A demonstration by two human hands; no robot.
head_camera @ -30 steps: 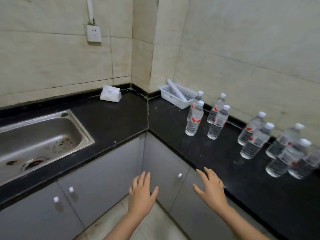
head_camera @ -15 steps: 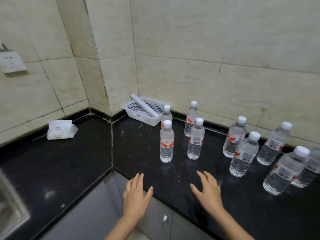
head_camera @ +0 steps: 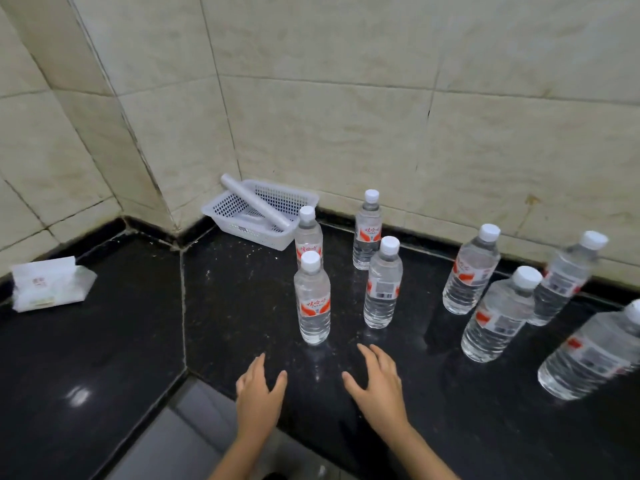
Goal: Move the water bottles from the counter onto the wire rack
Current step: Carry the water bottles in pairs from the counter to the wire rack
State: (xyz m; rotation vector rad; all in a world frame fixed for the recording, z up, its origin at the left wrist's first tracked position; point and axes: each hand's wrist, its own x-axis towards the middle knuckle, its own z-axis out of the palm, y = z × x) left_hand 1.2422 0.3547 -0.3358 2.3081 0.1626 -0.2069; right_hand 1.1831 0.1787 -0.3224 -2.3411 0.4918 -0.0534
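Note:
Several clear water bottles with white caps and red-white labels stand upright on the black counter (head_camera: 225, 327). The nearest bottle (head_camera: 312, 299) is just beyond my hands, with another bottle (head_camera: 382, 284) to its right. More bottles (head_camera: 498, 315) cluster at the right, one cut off by the frame edge. My left hand (head_camera: 258, 396) hovers open over the counter's front edge, fingers apart, holding nothing. My right hand (head_camera: 379, 386) is open too, a short way in front of the two nearest bottles. No wire rack is in view.
A white perforated plastic basket (head_camera: 298, 197) with a roll lying across it sits in the tiled corner. A tissue pack (head_camera: 48, 284) lies at the left on the counter. Grey cabinet fronts (head_camera: 180, 441) show below the counter edge.
The view has swung right and closer to the bottles; the sink and wall socket have dropped out of view. Both hands have moved forward over the counter edge, still open.

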